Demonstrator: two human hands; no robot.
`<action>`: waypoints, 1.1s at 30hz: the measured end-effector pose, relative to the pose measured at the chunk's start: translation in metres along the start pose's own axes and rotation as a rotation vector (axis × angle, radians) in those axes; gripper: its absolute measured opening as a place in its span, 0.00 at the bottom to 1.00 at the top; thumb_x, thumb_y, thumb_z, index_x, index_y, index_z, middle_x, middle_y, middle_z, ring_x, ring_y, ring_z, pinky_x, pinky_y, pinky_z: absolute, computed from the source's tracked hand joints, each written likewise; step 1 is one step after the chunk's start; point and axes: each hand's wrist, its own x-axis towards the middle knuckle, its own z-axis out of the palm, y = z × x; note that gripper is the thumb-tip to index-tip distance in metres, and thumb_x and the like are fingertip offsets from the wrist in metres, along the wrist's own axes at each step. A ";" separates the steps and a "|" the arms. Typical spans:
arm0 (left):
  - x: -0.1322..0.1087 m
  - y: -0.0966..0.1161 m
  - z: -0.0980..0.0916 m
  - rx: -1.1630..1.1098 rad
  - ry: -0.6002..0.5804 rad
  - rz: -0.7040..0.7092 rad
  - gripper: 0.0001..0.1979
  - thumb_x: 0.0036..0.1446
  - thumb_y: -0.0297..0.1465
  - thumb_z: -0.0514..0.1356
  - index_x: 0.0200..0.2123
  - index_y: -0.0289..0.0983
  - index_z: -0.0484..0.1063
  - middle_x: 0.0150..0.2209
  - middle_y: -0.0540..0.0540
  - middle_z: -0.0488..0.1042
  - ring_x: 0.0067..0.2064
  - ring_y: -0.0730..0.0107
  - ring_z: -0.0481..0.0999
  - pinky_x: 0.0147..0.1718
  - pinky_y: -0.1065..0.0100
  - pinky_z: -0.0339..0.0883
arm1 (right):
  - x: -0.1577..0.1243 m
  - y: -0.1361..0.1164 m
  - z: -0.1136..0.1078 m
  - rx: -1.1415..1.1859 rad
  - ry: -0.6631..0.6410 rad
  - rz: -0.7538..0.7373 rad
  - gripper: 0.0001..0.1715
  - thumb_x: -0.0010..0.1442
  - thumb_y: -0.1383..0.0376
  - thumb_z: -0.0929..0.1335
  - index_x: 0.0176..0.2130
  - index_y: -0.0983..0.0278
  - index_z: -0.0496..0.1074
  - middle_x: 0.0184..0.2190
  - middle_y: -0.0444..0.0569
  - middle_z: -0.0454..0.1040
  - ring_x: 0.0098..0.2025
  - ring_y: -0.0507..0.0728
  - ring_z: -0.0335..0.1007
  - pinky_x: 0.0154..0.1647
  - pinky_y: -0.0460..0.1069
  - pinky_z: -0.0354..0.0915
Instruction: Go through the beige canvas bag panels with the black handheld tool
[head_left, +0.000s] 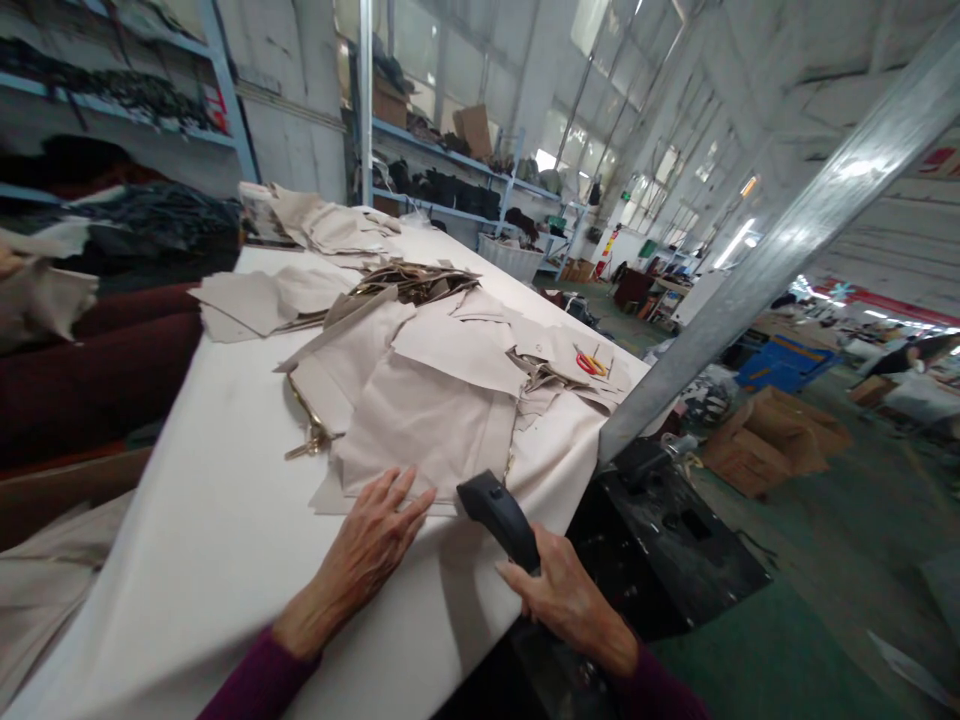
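My left hand (382,535) lies with fingers spread on the near edge of a beige fabric piece (427,425), pressing it against the white-covered table. In my right hand (574,595) is a black handheld scanner (499,515), its fingers wrapped around the grip. The scanner's wide head hangs over the near right corner of the fabric; whether it touches the cloth I cannot tell. A brass-coloured zipper (307,415) with its pull sticks out at the left side of the fabric. More beige cut pieces (330,225) are heaped farther back.
Scissors with red and yellow handles (591,364) lie at the table's right. A slanted metal post (750,260) rises by the right edge, above a black box-shaped machine (675,540). Dark red fabric rolls (97,370) lie left. Cardboard boxes (772,435) stand on the floor.
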 end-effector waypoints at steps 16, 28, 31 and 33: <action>0.169 -0.008 -0.028 0.102 0.083 0.174 0.19 0.59 0.28 0.51 0.54 0.33 0.63 0.55 0.34 0.62 0.57 0.54 0.61 0.52 0.55 0.58 | 0.029 0.024 -0.041 0.332 0.057 0.012 0.11 0.57 0.60 0.64 0.33 0.67 0.62 0.22 0.40 0.62 0.19 0.49 0.63 0.19 0.43 0.60; 0.245 -0.024 -0.038 -0.184 -0.205 0.137 0.13 0.58 0.26 0.46 0.26 0.35 0.67 0.27 0.47 0.67 0.29 0.69 0.65 0.30 0.68 0.55 | 0.071 0.022 -0.063 0.173 0.242 -0.013 0.12 0.56 0.60 0.64 0.37 0.67 0.66 0.30 0.50 0.69 0.34 0.57 0.67 0.35 0.49 0.63; 0.241 -0.029 -0.055 -0.404 -0.227 0.037 0.10 0.54 0.28 0.51 0.28 0.34 0.71 0.28 0.47 0.69 0.32 0.67 0.67 0.34 0.68 0.58 | 0.074 0.011 -0.072 0.195 0.256 -0.038 0.14 0.56 0.59 0.64 0.37 0.68 0.66 0.31 0.51 0.70 0.35 0.58 0.67 0.35 0.49 0.63; 0.233 -0.029 -0.065 -0.613 -0.191 -0.103 0.10 0.53 0.33 0.55 0.33 0.34 0.73 0.33 0.46 0.71 0.37 0.65 0.69 0.36 0.69 0.60 | 0.075 0.005 -0.076 0.231 0.257 -0.072 0.13 0.56 0.59 0.64 0.37 0.67 0.66 0.27 0.48 0.70 0.31 0.56 0.68 0.30 0.47 0.62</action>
